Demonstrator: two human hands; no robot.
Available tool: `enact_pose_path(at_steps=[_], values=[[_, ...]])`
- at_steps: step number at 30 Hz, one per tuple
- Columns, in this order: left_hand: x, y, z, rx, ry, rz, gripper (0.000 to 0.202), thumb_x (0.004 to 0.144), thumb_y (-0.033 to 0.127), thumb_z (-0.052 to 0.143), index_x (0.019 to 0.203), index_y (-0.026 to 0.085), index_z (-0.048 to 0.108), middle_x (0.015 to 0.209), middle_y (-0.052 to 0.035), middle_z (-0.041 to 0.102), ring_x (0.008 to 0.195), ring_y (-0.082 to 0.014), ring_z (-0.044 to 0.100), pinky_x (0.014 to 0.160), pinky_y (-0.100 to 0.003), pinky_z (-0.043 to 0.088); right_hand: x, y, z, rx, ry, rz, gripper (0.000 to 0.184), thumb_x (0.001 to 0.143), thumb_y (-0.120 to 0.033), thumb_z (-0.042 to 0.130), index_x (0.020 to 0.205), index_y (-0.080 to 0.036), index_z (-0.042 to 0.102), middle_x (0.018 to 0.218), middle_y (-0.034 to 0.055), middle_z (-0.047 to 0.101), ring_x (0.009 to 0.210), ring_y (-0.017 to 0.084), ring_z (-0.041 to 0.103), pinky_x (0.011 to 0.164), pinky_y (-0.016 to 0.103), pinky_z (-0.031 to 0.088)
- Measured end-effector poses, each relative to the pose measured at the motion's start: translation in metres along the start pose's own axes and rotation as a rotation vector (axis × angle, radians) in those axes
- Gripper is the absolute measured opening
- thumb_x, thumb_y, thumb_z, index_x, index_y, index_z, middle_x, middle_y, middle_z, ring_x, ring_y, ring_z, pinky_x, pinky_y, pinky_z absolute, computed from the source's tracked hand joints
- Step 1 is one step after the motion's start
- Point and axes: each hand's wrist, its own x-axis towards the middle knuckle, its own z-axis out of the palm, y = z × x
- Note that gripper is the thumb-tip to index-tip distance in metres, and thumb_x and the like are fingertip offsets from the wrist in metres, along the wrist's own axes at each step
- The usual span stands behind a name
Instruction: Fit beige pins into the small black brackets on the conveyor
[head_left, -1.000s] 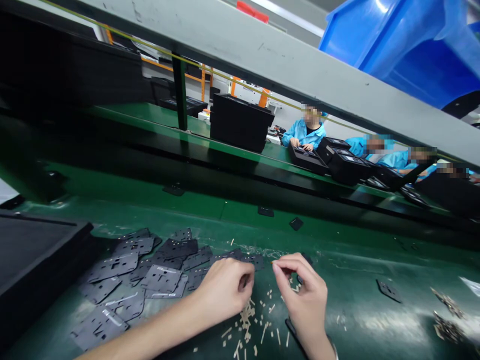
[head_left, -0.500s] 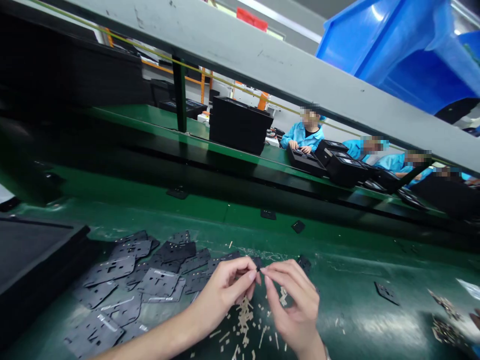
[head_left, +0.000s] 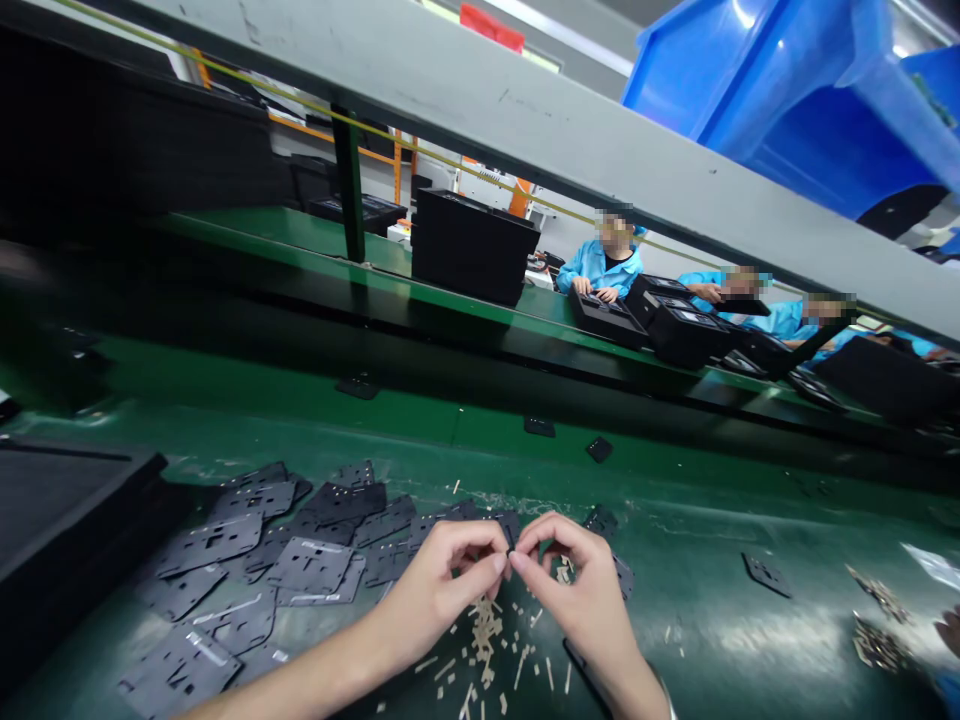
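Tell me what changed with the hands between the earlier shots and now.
The left hand and right hand have moved inward from being apart until their fingertips meet, pinching a small black piece between them. The black perforated sheets and pale strips on the green belt lie as they did.
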Motion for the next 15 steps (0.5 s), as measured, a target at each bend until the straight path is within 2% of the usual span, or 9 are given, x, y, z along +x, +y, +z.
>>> enact_pose_path(at_steps=[5,8,11,15], values=[[0.005,-0.003,-0.002,0.164,-0.045,-0.021,0.026,0.085,0.028,0.046,0.064,0.014,0.052,0.057,0.0016,0.051,0.054,-0.0107,0.045,0.052,-0.021,0.033,0.003,0.006,0.000,0.034,-0.014,0.073,0.007,0.072,-0.014,0.059,0.065,-0.017,0.059,0.066,0.0005,0.062,0.059,0.012,0.054,0.052,0.022,0.042],[0.026,-0.011,-0.008,0.375,-0.033,-0.021,0.021,0.087,0.026,0.044,0.074,0.014,0.056,0.061,0.0017,0.057,0.055,-0.0107,0.050,0.053,-0.020,0.038,0.006,0.007,-0.011,0.045,0.063,0.087,0.008,0.073,-0.017,0.059,0.065,-0.017,0.058,0.065,0.0006,0.061,0.059,0.012,0.054,0.051,0.021,0.042],[0.073,-0.028,-0.010,0.650,0.077,0.041,0.013,0.085,0.021,0.050,0.081,0.014,0.060,0.071,-0.0006,0.062,0.067,-0.0141,0.058,0.064,-0.024,0.045,0.005,0.002,-0.032,-0.030,0.165,0.074,0.010,0.076,-0.020,0.058,0.067,-0.017,0.059,0.069,0.0013,0.061,0.058,0.012,0.052,0.051,0.022,0.041],[0.154,-0.053,0.005,0.735,0.196,0.093,0.018,0.089,0.023,0.051,0.103,0.014,0.059,0.107,-0.0078,0.060,0.098,-0.0218,0.057,0.085,-0.038,0.046,-0.004,-0.010,-0.065,-0.142,0.301,0.024,0.011,0.076,-0.023,0.059,0.066,-0.018,0.058,0.070,0.0021,0.060,0.055,0.012,0.050,0.049,0.023,0.041]])
